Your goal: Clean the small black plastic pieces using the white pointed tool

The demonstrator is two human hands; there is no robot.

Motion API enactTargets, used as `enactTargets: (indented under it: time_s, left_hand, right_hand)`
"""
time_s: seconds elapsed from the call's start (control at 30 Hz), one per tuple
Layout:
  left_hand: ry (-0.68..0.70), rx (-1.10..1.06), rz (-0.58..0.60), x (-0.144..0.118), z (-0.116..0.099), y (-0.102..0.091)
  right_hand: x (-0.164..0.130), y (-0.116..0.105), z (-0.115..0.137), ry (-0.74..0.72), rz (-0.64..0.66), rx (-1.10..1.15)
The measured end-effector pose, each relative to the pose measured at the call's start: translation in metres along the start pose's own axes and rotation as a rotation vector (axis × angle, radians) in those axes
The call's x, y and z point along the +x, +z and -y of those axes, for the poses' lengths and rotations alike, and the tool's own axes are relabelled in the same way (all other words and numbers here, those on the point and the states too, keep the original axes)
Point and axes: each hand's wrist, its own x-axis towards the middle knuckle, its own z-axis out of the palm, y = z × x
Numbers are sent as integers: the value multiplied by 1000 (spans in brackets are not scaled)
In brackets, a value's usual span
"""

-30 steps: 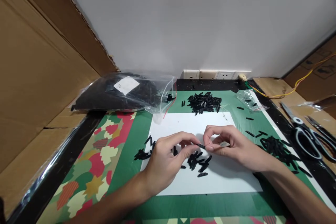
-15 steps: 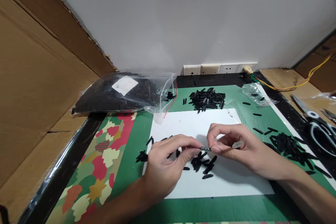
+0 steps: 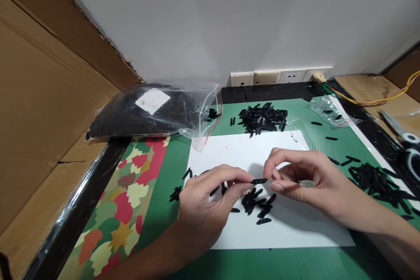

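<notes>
My left hand (image 3: pixel 208 203) pinches a small elongated black piece (image 3: pixel 259 181) between thumb and index finger, above the white sheet (image 3: pixel 295 236). Just right of that piece is my right hand (image 3: pixel 303 181), its thumb and index fingertip slightly apart. Its other fingers curl around a small translucent piece (image 3: pixel 307 183), whose kind I cannot make out. Under the hands, several similar black pieces (image 3: pixel 252 200) lie loose on the sheet. More black pieces (image 3: pixel 175 193) lie left of my left hand, partly hidden by it.
A larger heap of black pieces (image 3: pixel 263 118) lies at the back, another heap (image 3: pixel 374 181) at the right. A bulging zip bag (image 3: pixel 177 113) stands back left; a small clear bag (image 3: pixel 331 111) lies back right. Scissors (image 3: pixel 410 138) rest at the right edge. Sockets (image 3: pixel 292 76) line the wall.
My right thumb and index finger have come off the black piece and moved slightly right. The piece stays in my left hand, now showing a darker face. The view has shifted a little.
</notes>
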Motion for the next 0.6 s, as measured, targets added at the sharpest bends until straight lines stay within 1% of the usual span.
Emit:
enactTargets:
  time_s: [0.2,0.43,0.6]
  left_hand:
    - [2,-17,2,1,-1,-1]
    - [-7,-23,11,-2,1,-1]
    - [-13,-18,16,1,-1,-2]
  right_hand:
    - [2,0,-1,-84,-27,-44]
    - [2,2,-2,-83,-45,-57]
    - [3,4,-2,-111,-59,-60]
